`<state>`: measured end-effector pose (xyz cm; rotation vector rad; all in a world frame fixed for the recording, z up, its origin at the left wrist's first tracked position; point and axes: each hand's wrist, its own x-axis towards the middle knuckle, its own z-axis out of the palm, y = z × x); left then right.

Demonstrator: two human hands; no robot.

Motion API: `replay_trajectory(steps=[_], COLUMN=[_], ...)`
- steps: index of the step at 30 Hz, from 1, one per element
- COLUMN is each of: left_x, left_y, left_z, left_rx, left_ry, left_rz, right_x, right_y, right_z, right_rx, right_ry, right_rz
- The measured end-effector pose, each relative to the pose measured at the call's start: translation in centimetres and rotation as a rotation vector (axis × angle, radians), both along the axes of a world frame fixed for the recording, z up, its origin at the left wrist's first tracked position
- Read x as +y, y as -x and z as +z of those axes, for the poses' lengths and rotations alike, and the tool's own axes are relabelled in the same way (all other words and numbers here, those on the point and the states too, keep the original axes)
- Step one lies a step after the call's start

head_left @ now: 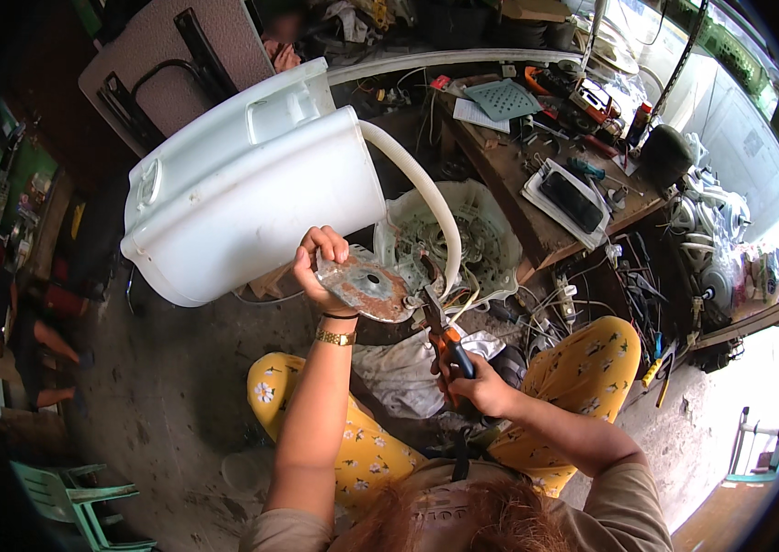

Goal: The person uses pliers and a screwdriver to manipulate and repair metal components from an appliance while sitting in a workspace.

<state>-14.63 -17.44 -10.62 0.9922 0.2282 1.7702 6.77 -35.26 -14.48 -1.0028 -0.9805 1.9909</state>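
My left hand (318, 262) is closed on a round, rust-stained metal plate (373, 293) with a hole in its middle, tilted up in front of me. A pair of pliers (450, 344) with orange and black handles is in my right hand (483, 386). Their jaws are at the plate's right edge; whether they grip it I cannot tell. Just beyond the plate lies a large white plastic tub body (265, 216) on its side. From its end a pale hose (422, 179) curves down behind the pliers.
A pale basin (399, 216) holding tangled scraps stands behind the pliers. At right, a wooden workbench (550, 241) carries tools and a dark phone (572, 200). Cables and tools (642, 294) lie below it. A grey cloth (399, 382) lies between my knees. Other people are at far left and top.
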Motion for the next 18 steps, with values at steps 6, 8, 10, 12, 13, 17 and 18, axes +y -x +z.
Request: replay_trajectory(steps=[6, 8, 10, 12, 13, 17, 18], left_x=[0.2, 0.3, 0.9, 1.7, 2.2, 3.0, 2.4], left_y=[-0.1, -0.3, -0.5, -0.9, -0.7, 0.9, 2.2], left_z=[-0.2, -0.4, -0.5, -1.5, -2.0, -8.1, -11.8], left_rx=[0.083, 0.135, 0.159, 0.186, 0.342, 0.334, 0.205], left_ry=[0.036, 0.072, 0.167, 0.251, 0.281, 0.583, 0.638], left_rz=[0.059, 0.111, 0.110, 0.114, 0.169, -0.222, -0.492], right_x=[-0.1, 0.2, 0.3, 0.3, 0.3, 1.0, 1.7], right_y=[0.2, 0.2, 0.4, 0.7, 0.6, 1.9, 2.4], right_z=[-0.2, 0.3, 0.3, 0.5, 0.2, 0.3, 1.2], right_rx=[-0.492, -0.618, -0.644, -0.701, -0.722, -0.927, -0.959], right_ry=[-0.420, -0.542, -0.552, -0.553, -0.590, -0.740, -0.825], right_rz=[-0.039, -0.036, -0.057, -0.069, -0.079, -0.061, -0.057])
